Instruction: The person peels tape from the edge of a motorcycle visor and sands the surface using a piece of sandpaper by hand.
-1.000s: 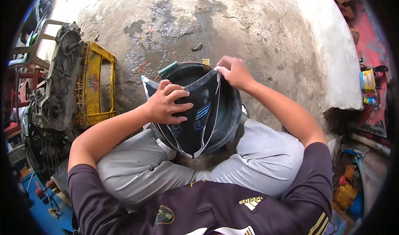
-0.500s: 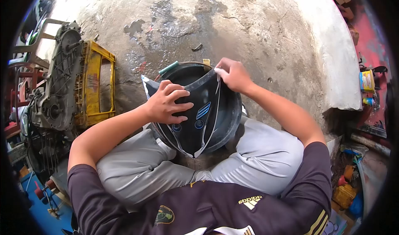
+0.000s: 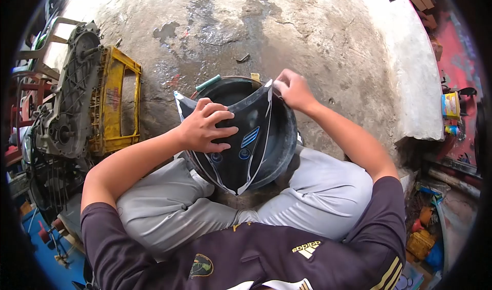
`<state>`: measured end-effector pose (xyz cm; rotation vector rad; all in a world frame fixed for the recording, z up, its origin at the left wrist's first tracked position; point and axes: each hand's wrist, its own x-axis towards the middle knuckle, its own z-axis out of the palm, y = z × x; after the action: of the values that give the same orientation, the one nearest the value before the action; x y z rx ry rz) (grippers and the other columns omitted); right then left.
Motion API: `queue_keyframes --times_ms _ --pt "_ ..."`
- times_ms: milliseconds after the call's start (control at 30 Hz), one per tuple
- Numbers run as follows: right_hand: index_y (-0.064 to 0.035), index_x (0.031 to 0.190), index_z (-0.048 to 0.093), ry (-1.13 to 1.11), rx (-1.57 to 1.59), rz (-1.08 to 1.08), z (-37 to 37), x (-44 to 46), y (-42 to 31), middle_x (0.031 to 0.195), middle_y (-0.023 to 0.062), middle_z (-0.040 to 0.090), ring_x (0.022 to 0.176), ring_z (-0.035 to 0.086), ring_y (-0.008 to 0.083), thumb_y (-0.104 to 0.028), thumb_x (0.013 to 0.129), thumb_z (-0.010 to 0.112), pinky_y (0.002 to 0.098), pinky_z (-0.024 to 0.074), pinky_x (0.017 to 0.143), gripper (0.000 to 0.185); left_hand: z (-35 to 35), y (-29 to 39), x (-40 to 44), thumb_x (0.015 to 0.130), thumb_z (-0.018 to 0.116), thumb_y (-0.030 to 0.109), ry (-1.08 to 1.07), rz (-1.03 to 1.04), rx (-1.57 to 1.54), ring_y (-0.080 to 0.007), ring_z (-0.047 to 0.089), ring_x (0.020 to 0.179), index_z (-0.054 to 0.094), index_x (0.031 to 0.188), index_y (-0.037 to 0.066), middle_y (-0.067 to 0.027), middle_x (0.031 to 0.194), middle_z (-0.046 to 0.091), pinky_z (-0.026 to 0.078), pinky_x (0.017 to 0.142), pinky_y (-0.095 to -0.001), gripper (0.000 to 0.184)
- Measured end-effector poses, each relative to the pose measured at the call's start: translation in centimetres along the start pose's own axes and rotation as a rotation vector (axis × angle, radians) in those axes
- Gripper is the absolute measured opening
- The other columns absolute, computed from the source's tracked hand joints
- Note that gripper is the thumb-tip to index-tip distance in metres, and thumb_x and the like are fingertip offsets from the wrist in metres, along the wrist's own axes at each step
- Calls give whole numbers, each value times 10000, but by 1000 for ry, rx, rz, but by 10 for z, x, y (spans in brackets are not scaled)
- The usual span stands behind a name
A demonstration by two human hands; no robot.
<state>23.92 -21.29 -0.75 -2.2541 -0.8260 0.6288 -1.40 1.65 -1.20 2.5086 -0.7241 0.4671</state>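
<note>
A black V-shaped panel (image 3: 237, 157) with white edges and blue stripes lies across a dark round bucket (image 3: 281, 154), its point toward my lap. My left hand (image 3: 209, 126) rests on the panel's left part with fingers spread. Beside the panel's upper right tip is my right hand (image 3: 293, 91), its fingers bent and pressed together; what they hold, if anything, is too small to tell. A teal handle grip (image 3: 207, 83) sits at the bucket's far rim.
To the left stand a yellow crate (image 3: 134, 103) and a grey metal engine casing (image 3: 77, 87). A white concrete ledge (image 3: 417, 85) runs along the right, with a yellow can (image 3: 450, 105) beyond it. Wet patches mark the concrete floor (image 3: 318, 39) ahead.
My right hand has shifted slightly right, off the panel's upper right tip, which now shows uncovered. My left hand stays in place on the panel.
</note>
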Motion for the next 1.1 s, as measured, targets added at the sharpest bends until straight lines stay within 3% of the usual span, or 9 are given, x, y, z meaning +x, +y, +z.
queue_keyframes --times_ms 100,333,500,567,667,800,1100 --pt "-11 991 702 49 5 19 -10 19 -5 818 185 726 767 718 308 -198 949 708 422 540 719 192 0 1 1 710 890 405 -2 0 -1 -295 521 1261 786 1153 246 -69 1335 559 403 991 -524 482" --pt "-9 1041 693 -110 68 -124 3 -14 -30 860 210 735 781 715 347 -146 954 678 428 535 740 163 1 1 1 743 876 409 18 -15 -28 -286 559 1233 765 1156 255 -55 1311 574 404 984 -513 453" --pt "-16 1058 730 -133 161 -154 2 11 -6 816 146 737 744 719 230 -171 950 706 384 528 706 191 0 0 1 712 887 413 0 0 7 -295 532 1254 786 1166 251 -63 1333 571 413 986 -521 492" --pt "-23 1061 750 -164 148 -36 2 24 -2 796 108 737 692 694 169 -178 950 710 358 523 679 195 1 1 0 712 887 414 1 -2 12 -295 532 1255 786 1166 251 -64 1332 571 414 987 -521 493" --pt "-26 1052 753 -160 189 -30 7 13 -18 781 93 731 636 652 163 -174 956 702 340 511 654 184 0 0 0 713 887 417 6 1 1 -294 531 1257 785 1165 251 -65 1335 569 413 990 -520 492" --pt "-55 1052 745 -147 150 -83 9 -12 -16 745 83 700 688 658 161 -190 952 717 365 497 655 170 1 2 1 740 874 413 16 -16 -24 -285 563 1228 764 1157 259 -52 1315 571 402 992 -510 458" --pt "-54 1039 716 -89 90 -71 8 14 -15 762 121 705 687 663 225 -218 960 704 388 503 673 183 -1 1 0 718 884 415 -4 -10 5 -288 526 1253 790 1150 249 -61 1333 563 403 994 -520 472"
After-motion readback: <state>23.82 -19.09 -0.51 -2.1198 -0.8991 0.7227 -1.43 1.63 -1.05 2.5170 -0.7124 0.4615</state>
